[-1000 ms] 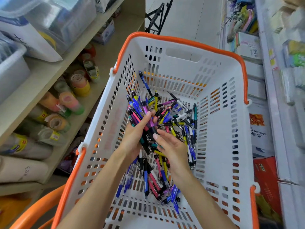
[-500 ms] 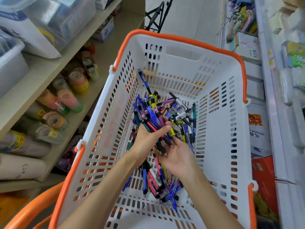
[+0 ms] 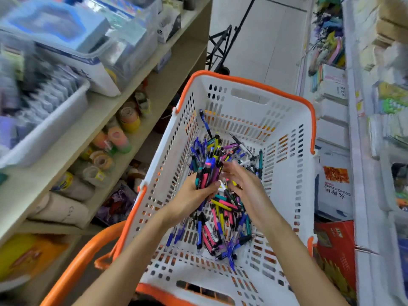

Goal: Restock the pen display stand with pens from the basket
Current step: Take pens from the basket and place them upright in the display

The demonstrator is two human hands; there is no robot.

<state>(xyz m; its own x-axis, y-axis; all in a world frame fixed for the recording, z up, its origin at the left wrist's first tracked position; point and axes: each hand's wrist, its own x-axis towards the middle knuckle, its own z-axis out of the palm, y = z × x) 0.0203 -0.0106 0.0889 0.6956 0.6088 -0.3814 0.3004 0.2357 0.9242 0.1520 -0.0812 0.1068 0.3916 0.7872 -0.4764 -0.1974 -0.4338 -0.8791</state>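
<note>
Pens, a loose heap of plastic click pens with blue, pink, yellow and black barrels (image 3: 220,217), lie across the floor of the white slotted plastic basket with an orange rim (image 3: 287,133). From my remote seat I see my left hand (image 3: 194,197) curled round a bundle of pens (image 3: 207,173), the barrels standing up out of the fist with their ends fanned above it. My right hand (image 3: 247,188) sits just beside it, fingers bent down onto the heap and touching the bundle's side; whether it holds any pens of its own I cannot tell, since the fingertips are lost among the barrels.

I judge the pens light and stiff, but smooth and prone to slide past each other, so a bundle wants a firm squeeze around mid-barrel, with the other hand steadying the ends. Clips may snag on neighbours or on the basket's slots.

Outward, wooden shelves (image 3: 72,138) on the left carry rolls of tape (image 3: 102,161) and clear plastic storage boxes (image 3: 123,40), badly blurred. White racks of stationery (image 3: 362,107) line the right, also smeared. An orange handle (image 3: 72,268) loops below the basket, partly cut off. I see no pen display stand in this view, and the pens beneath both hands are hidden.
</note>
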